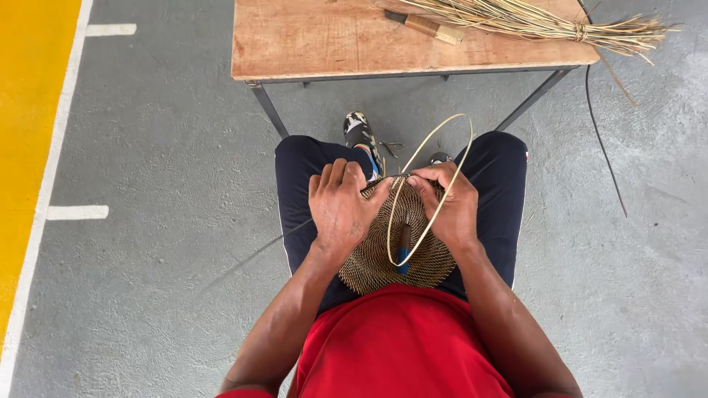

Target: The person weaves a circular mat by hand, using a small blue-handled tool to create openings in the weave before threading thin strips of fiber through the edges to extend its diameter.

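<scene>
Centrally in the frame, resting on the lap: round woven disc of brown coiled fibre, far edge being gripped by both hands. Left hand lying across the disc's left part, fingers curled over the far rim, thumb pressing toward the middle. Right hand pinching the far rim together with a pale split cane strip, the strip looping up and round toward mid-frame, then curving back down over the disc. Lying on the disc, under the loop: small tool with a blue handle. Standing at the top of the frame: wooden table on metal legs, carrying a tied bundle of pale reeds at upper right and, just beside it, a knife with a wrapped handle. Showing below the table, between the knees: patterned shoe on grey concrete floor.
</scene>
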